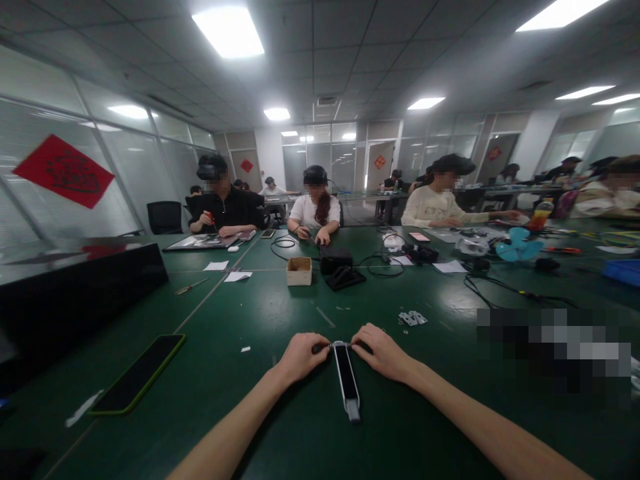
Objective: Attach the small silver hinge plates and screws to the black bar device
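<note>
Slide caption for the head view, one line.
Left hand and right hand flank the far end of a slim device on a green table.

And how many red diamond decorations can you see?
4: a big diamond on the left wall; farther back, a left diamond, a middle diamond and a right diamond. Others may be hidden.
</note>
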`<state>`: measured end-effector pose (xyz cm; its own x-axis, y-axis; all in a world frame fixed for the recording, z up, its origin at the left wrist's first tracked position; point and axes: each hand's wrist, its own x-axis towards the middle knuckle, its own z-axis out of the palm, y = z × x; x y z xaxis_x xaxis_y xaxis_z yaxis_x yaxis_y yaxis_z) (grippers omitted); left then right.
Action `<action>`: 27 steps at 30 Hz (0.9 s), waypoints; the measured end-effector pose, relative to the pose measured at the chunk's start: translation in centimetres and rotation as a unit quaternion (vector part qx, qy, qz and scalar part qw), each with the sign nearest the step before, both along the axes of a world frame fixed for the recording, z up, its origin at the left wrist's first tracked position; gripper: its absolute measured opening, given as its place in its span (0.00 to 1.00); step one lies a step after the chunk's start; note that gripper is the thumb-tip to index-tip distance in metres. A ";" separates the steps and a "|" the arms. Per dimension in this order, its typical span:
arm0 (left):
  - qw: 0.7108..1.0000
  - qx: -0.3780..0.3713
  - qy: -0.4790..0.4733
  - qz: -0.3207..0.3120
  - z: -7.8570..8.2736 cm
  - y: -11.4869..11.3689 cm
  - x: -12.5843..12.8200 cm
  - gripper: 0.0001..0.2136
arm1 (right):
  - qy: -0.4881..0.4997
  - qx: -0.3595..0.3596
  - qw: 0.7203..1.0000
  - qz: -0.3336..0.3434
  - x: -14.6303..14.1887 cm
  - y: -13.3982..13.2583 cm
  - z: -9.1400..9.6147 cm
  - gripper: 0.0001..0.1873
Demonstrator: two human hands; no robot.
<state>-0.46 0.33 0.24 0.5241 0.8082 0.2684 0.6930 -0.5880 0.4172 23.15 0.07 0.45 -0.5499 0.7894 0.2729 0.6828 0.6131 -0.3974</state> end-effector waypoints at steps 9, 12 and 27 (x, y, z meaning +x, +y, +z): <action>1.000 -0.004 0.014 0.013 0.1 -0.1 0.2 0.11 | -0.009 0.048 0.999 0.007 0.6 0.4 0.5 0.09; 1.000 0.000 0.020 0.016 0.4 -0.3 0.2 0.11 | -0.007 0.076 0.997 -0.024 1.9 1.2 0.8 0.11; 0.999 0.023 0.025 0.006 0.6 -0.6 0.1 0.11 | -0.087 0.001 0.993 -0.077 6.9 3.5 0.3 0.11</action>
<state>-0.37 -0.25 0.85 0.5279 0.8022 0.2791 0.7197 -0.5970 0.3546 30.09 3.62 0.73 -0.4611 0.8675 0.1864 0.8270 0.4963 -0.2642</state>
